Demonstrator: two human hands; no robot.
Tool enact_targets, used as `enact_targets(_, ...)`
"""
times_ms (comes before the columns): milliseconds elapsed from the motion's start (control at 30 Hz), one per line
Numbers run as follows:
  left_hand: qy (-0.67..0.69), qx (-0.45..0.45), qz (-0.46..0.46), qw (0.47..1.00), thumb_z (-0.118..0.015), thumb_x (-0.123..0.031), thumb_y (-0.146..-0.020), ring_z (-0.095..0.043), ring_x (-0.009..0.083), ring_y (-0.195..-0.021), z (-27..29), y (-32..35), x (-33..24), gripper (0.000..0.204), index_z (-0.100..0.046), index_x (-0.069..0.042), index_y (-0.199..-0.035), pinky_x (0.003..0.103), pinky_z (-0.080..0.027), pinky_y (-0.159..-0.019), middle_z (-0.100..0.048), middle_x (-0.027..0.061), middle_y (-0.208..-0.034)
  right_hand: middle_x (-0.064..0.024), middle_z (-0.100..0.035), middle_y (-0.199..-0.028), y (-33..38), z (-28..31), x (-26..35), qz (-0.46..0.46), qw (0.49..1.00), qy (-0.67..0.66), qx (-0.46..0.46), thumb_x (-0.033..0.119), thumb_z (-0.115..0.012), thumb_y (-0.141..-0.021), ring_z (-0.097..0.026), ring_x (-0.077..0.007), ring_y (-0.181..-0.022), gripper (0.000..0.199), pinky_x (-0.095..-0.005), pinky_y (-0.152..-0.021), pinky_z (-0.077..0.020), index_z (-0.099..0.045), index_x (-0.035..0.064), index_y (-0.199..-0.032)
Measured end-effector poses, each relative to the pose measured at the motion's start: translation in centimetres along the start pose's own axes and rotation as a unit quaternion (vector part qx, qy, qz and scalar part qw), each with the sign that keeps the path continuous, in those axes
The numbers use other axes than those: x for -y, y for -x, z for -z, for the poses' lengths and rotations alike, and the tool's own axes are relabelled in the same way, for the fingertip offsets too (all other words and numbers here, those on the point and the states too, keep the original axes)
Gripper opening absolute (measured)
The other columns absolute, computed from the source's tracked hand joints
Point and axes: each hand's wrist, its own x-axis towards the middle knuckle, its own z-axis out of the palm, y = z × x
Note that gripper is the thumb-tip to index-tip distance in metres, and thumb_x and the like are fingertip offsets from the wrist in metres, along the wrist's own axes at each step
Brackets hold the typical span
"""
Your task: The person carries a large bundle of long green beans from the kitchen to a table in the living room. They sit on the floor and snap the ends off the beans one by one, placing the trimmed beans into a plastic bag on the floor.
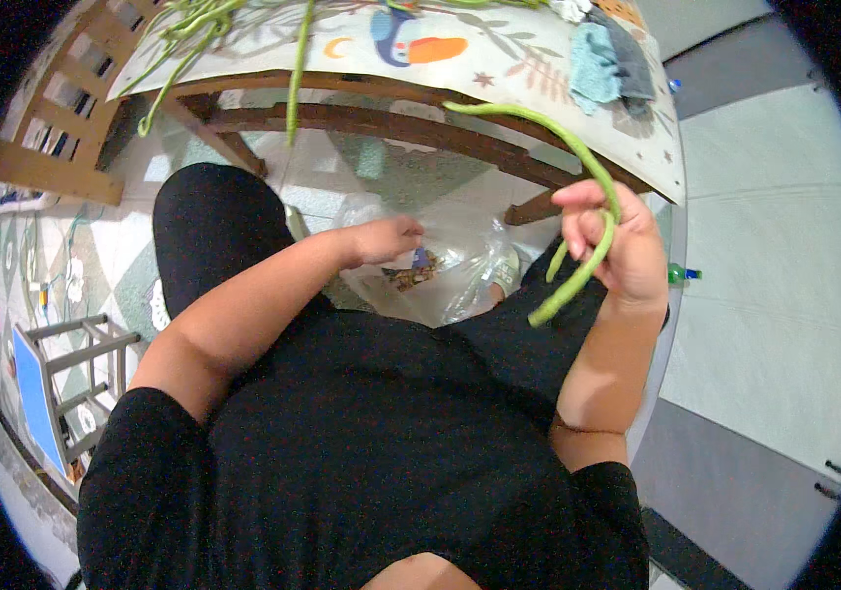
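Observation:
My right hand [627,251] is closed around a long green bean [586,157]. One end of it curves up toward the table edge, and the thicker end points down over my right thigh. A short green length also shows beside my fingers. My left hand [383,242] is held low between my knees, with its fingers drawn together. Whatever they may pinch is too small to make out. Below it a clear plastic bag [475,258] gapes, with some brown and purple bits seen in or through it.
More long beans [189,25] lie heaped at the far left of the printed tablecloth [529,74]; some hang over its edge. Teal [594,69] and grey cloths [634,64] drape at the right. A blue-topped stool [42,398] is at left, a green bottle [676,273] at right.

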Motion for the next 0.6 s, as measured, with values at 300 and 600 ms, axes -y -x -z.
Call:
enact_targets(300, -0.033, 0.050, -0.008, 0.998, -0.042, -0.039, -0.085, -0.027, 0.0266, -0.123, -0.5, 0.3, -0.8, 0.052, -0.039, -0.004, -0.123, 0.033, -0.023, -0.099, -0.028, 0.0163, -0.133, -0.0220, -0.046, -0.112, 10.8, 7.6, 3.9, 0.254, 0.904, 0.043, -0.341, 0.012, -0.039, -0.088, -0.056, -0.0156, -0.071, 0.032, -0.0134, -0.037, -0.0304, -0.043, -0.0016, -0.116)
enact_targets(600, 0.026, 0.015, 0.104, 0.994, -0.046, -0.031, -0.084, -0.046, 0.0190, -0.100, -0.7, 0.5, -1.5, 0.044, -0.045, -0.002, -0.118, 0.028, -0.036, -0.083, -0.049, 0.0083, -0.114, 0.0010, -0.038, -0.057, 19.6, 13.1, 1.0, 0.107, 0.718, 0.129, -0.676, 0.018, -0.040, -0.088, -0.032, -0.0061, -0.043, 0.030, -0.0192, -0.037, -0.0271, -0.047, -0.0011, -0.111)
